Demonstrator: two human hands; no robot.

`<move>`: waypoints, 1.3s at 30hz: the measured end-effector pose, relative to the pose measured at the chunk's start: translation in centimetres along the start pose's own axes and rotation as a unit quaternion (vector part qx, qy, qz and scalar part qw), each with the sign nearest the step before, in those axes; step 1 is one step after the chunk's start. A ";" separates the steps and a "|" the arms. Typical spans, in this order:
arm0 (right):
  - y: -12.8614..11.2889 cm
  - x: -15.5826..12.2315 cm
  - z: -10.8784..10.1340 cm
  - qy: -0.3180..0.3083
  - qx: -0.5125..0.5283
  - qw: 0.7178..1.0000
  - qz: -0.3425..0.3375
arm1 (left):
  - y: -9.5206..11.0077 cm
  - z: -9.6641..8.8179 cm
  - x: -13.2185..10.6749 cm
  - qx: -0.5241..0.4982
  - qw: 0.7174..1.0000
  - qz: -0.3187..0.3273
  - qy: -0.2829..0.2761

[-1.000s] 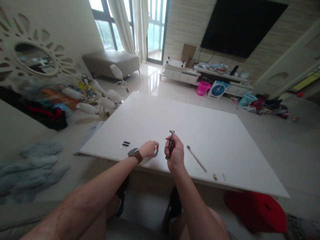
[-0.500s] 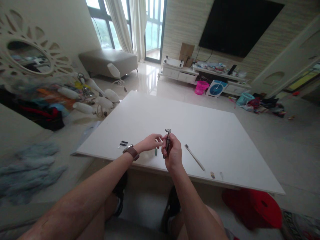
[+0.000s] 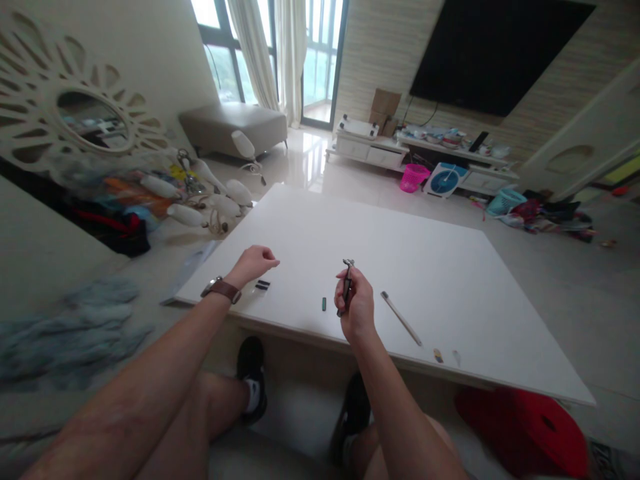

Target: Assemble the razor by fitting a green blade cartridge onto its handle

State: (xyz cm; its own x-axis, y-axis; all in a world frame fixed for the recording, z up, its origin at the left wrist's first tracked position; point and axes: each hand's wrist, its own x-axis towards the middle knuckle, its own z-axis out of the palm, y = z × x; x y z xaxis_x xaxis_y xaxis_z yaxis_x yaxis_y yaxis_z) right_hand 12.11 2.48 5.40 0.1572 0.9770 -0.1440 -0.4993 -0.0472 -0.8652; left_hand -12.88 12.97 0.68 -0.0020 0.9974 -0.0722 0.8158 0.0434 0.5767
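Observation:
My right hand [image 3: 357,303] is wrapped round a small tool with a dark handle and a silver head [image 3: 347,280], held upright above the white table. What kind of tool it is, I cannot make out. Out to the left, my left hand [image 3: 256,263] has its thumb and fingertips pressed together, a watch on its wrist. Anything in that pinch is hidden or too small to see. Just below it lie two short black strips [image 3: 263,285]. A small dark green piece [image 3: 324,304] rests left of my right hand, and a slim pale brush-like stick [image 3: 401,319] to its right.
Near the front edge of the white table [image 3: 390,240] are a small yellowish and dark piece [image 3: 438,355] and a clear piece [image 3: 457,358]. A lamp with several white shades [image 3: 225,203] stands at its left. Something red [image 3: 525,427] lies below the right front corner.
My left hand has moved left, away from my right hand, its fingers now pinched together. My right hand still holds the tool. The view has shifted slightly left.

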 end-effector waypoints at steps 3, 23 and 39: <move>0.1 -0.1 0.1 -0.006 0.002 1.000 0.005 | -2.6 0.1 -0.5 0.070 0.997 -0.010 -0.027; 0.8 0.6 0.3 -0.013 -0.019 0.999 0.021 | -7.8 2.5 -0.1 0.124 0.980 0.070 -0.140; 1.5 0.3 0.8 -0.021 -0.037 0.999 0.031 | -6.4 3.0 -0.8 0.155 0.974 0.081 -0.145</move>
State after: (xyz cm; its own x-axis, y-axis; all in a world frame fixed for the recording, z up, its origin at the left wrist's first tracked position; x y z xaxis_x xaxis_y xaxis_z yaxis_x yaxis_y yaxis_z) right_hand 10.76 2.88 4.48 0.0913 0.9795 -0.1797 -0.4430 -0.1217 -0.8882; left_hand -16.35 11.73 -5.43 0.2686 0.9293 -0.2536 0.9275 -0.1784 0.3287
